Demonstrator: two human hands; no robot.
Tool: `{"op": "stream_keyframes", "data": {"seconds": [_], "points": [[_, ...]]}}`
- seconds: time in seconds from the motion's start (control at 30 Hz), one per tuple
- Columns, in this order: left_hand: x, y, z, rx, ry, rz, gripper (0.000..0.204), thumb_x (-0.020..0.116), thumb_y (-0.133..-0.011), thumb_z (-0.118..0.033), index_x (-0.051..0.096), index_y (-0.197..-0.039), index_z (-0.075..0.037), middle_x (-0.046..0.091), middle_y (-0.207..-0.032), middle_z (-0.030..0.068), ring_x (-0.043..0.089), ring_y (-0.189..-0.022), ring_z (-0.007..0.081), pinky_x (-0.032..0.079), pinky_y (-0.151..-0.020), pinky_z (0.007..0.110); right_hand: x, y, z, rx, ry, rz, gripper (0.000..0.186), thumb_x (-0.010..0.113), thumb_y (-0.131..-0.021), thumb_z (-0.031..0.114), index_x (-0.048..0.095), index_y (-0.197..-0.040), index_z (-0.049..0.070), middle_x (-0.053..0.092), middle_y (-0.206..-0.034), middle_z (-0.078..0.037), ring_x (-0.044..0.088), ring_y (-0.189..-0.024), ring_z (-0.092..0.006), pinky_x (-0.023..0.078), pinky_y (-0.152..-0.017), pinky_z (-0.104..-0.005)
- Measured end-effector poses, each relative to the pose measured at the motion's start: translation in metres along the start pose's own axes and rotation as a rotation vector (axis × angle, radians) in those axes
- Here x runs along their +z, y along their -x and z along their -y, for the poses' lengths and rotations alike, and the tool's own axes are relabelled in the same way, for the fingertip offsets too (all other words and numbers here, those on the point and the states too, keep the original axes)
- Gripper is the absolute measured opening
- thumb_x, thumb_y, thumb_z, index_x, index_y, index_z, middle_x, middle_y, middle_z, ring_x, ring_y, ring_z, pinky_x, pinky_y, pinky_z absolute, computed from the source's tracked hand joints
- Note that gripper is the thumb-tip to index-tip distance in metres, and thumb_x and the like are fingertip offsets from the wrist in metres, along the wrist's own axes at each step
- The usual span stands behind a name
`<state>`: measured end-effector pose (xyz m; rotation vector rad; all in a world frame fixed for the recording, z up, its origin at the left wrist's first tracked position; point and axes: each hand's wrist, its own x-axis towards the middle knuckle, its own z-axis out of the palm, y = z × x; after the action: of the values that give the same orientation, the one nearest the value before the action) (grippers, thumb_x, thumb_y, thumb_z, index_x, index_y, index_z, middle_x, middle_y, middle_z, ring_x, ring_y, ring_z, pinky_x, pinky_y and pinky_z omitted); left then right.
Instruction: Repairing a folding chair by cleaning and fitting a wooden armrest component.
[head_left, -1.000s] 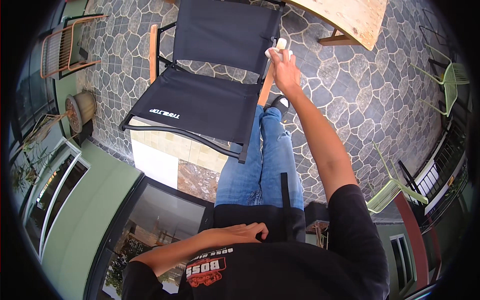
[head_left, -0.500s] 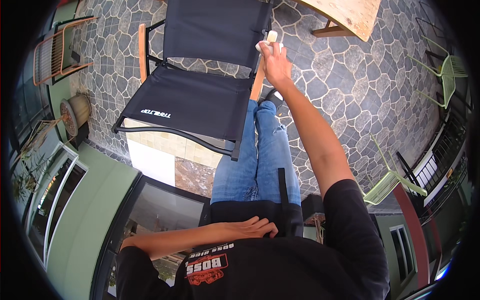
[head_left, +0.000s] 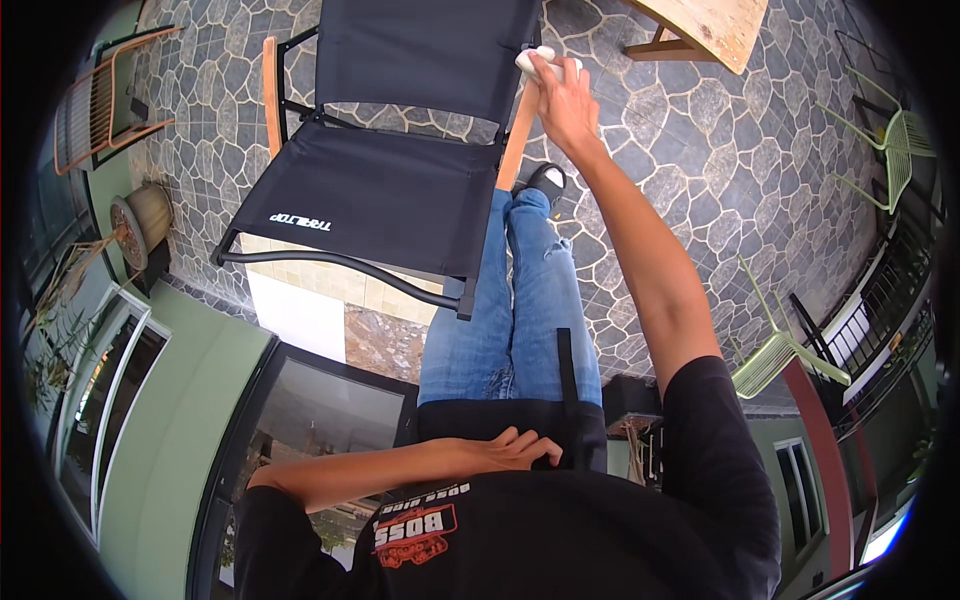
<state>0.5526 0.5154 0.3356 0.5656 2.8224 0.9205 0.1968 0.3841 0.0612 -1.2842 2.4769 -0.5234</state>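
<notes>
A black folding chair (head_left: pixel 365 195) with fabric seat and back stands in front of me, slightly left. Its right wooden armrest (head_left: pixel 517 135) runs beside my legs. At the far end of that armrest, my right hand (head_left: pixel 568 108) is closed round a folded white cloth (head_left: pixel 527 66), pressing it against the wood. The cloth's underside is hidden. The left armrest (head_left: pixel 270 95) has nothing on it. My left hand (head_left: pixel 515 451) lies across my waist on dark fabric, its fingers loosely bent and a little apart, with nothing visible in it.
A wooden table (head_left: pixel 705 30) stands at the far right on the stone-patterned floor. Green metal chairs (head_left: pixel 908 140) are along the right side. An orange-framed chair (head_left: pixel 95 115) and a plant pot (head_left: pixel 145 228) stand at the left, near a green wall.
My right hand and the white cloth have slid farther away along the armrest, to its far end. The chair sits slightly more to the left in view. My left hand stays at my waist.
</notes>
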Motion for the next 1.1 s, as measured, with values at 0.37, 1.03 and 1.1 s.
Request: {"op": "stream_keyframes", "data": {"seconds": [0.37, 1.03, 1.1], "points": [[0.058, 0.002, -0.019, 0.043, -0.326, -0.322, 0.056, 0.047, -0.098, -0.031, 0.040, -0.150, -0.013, 0.042, -0.137, 0.0027, 0.045, -0.110, 0.0155, 0.033, -0.099, 0.039, 0.011, 0.000, 0.001, 0.086, -0.030, -0.022, 0.043, 0.057, -0.102, 0.022, 0.055, -0.144, 0.032, 0.052, -0.133, -0.012, 0.057, -0.110, -0.0364, 0.058, -0.082, -0.0477], [-0.019, 0.012, 0.059, 0.528, 0.114, 0.110, 0.029, 0.051, -0.097, -0.025, 0.053, -0.123, -0.012, 0.041, -0.113, 0.0047, 0.040, -0.099, 0.0166, 0.034, -0.079, 0.027, 0.031, 0.057, 0.024, 0.107, -0.065, -0.001, 0.049, 0.062, -0.098, 0.016, 0.055, -0.145, 0.027, 0.055, -0.126, -0.014, 0.059, -0.105, -0.0358, 0.057, -0.080, -0.0473], [-0.020, 0.008, 0.066, 0.482, 0.243, 0.171, 0.028, 0.052, -0.097, -0.025, 0.055, -0.120, -0.012, 0.042, -0.112, 0.0046, 0.040, -0.099, 0.0174, 0.034, -0.080, 0.027, 0.042, 0.102, 0.038, 0.123, -0.093, 0.076, 0.050, 0.062, -0.098, 0.014, 0.055, -0.146, 0.027, 0.055, -0.125, -0.014, 0.059, -0.104, -0.0351, 0.057, -0.080, -0.0468]]}}
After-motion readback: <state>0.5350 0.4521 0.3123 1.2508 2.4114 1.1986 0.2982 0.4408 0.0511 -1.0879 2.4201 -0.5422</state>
